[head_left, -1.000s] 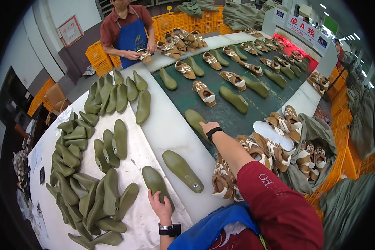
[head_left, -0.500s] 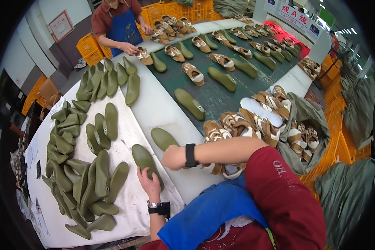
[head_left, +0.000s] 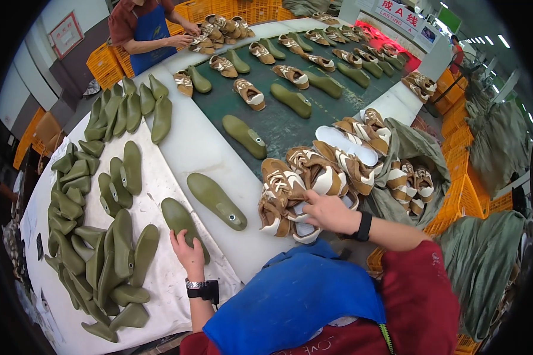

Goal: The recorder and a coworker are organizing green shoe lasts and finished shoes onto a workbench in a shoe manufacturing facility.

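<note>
My left hand (head_left: 188, 255) rests its spread fingers on the near part of a green shoe last (head_left: 177, 218), which lies on the white cloth's edge. Beside it, sole side up, a second green last (head_left: 215, 200) lies untouched on the pale tabletop. To the right, my right hand (head_left: 333, 214) bends its fingers onto a brown-and-white sneaker (head_left: 309, 228) at the near side of a heap; its fingertips are partly hidden among the shoes. More brown sneakers (head_left: 315, 168) are piled just beyond that hand.
Many green lasts (head_left: 119, 251) crowd the white cloth (head_left: 154, 204) on the left. Sneakers and lasts stand in rows on a green belt (head_left: 213, 106). Across the table, a person in a blue apron (head_left: 151, 35) handles shoes. Orange crates (head_left: 465, 183) and a grey-green sack (head_left: 420, 148) flank the right.
My right hand has left the second last and moved right onto the sneaker heap. My left hand stays at its last. The person opposite has let go of one sneaker and reached the shoe pile.
</note>
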The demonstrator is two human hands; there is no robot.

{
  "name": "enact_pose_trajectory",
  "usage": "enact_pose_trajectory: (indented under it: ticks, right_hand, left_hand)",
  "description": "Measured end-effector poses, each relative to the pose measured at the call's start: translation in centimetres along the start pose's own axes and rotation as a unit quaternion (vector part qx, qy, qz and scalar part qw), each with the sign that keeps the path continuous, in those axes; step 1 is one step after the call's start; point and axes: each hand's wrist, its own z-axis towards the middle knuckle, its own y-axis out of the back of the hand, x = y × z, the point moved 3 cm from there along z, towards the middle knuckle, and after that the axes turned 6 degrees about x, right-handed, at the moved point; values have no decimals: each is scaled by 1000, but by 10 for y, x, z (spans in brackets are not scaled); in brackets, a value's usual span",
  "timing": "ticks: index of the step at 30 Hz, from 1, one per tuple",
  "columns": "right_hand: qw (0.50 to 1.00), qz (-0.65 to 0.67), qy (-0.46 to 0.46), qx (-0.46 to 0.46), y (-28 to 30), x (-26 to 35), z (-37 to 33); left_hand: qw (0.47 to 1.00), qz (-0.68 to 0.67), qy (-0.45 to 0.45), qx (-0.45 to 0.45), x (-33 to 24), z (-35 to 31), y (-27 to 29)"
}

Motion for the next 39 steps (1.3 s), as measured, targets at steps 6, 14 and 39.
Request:
enact_pose_trajectory:
  ticks: [6,14,39]
  right_hand:
    - [980,86,-35,-176,1,14,-1]
    - [523,844,88,81,-1,47,17]
    - [940,320,-87,85,122,-86,253]
  left_hand:
    - [988,37,-143,35,-64,0,10]
    - [582,-747,136,290,-134,23,-17]
    - [975,213,-43,54,-50,23,10]
